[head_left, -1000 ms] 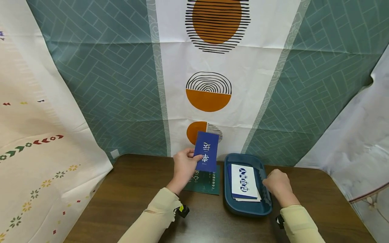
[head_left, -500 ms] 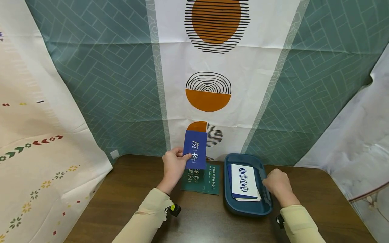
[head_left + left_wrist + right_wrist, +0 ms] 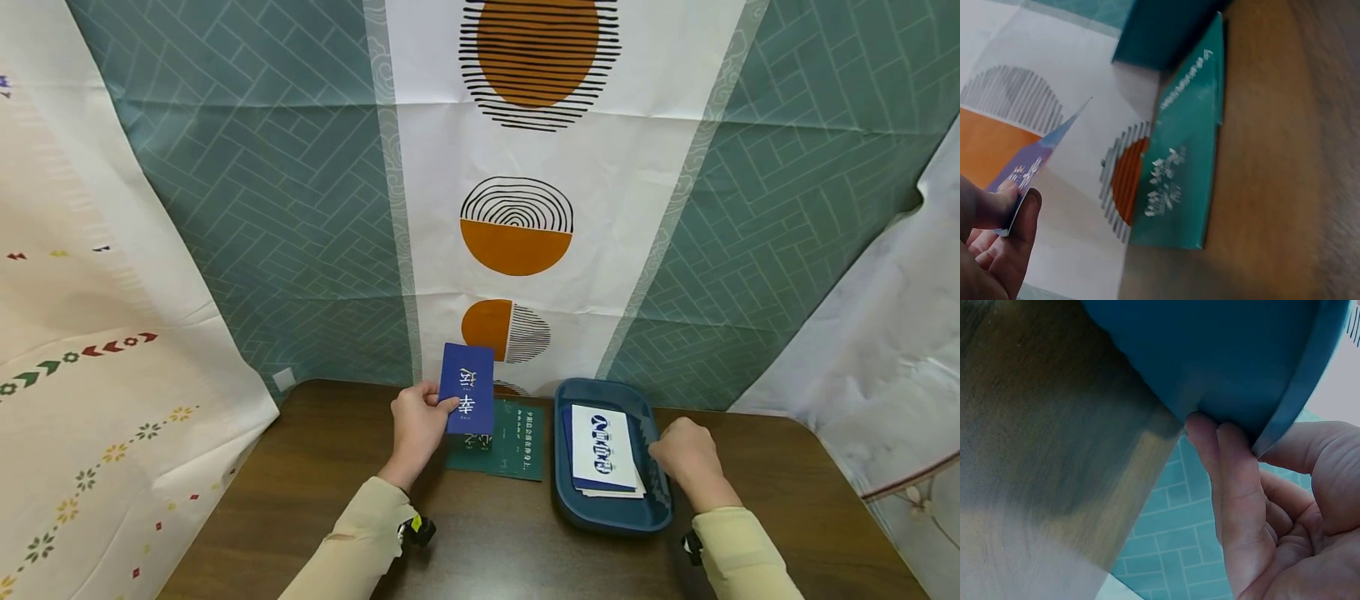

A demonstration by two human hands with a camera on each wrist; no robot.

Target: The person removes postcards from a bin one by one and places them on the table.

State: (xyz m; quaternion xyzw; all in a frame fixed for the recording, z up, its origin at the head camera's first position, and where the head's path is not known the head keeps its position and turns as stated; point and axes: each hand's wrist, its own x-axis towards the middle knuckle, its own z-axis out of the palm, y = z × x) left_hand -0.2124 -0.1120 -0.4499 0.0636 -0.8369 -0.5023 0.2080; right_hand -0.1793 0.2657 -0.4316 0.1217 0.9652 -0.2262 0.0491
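Note:
My left hand (image 3: 416, 425) pinches a dark blue card (image 3: 472, 375) with light lettering by its left edge, thumb on the front. The card is held tilted up over green cards (image 3: 520, 446) that lie side by side on the table, and it hides part of the left one. In the left wrist view the blue card (image 3: 1035, 159) shows nearly edge-on, apart from the green cards (image 3: 1175, 187). On the right, my right hand (image 3: 688, 462) grips the rim of a blue tray (image 3: 615, 521); in the right wrist view thumb and fingers (image 3: 1235, 481) clasp the tray wall (image 3: 1241, 375).
Inside the tray lies a stack of cards (image 3: 603, 450), a white one with blue print on top. The brown table (image 3: 510, 542) ends at the back against a hanging patterned cloth (image 3: 517, 150). White cloths hang at both sides.
The left hand has carried the blue card leftward, then lowered it toward the left green card, uncovering the right green card. The right hand and tray have stayed in place.

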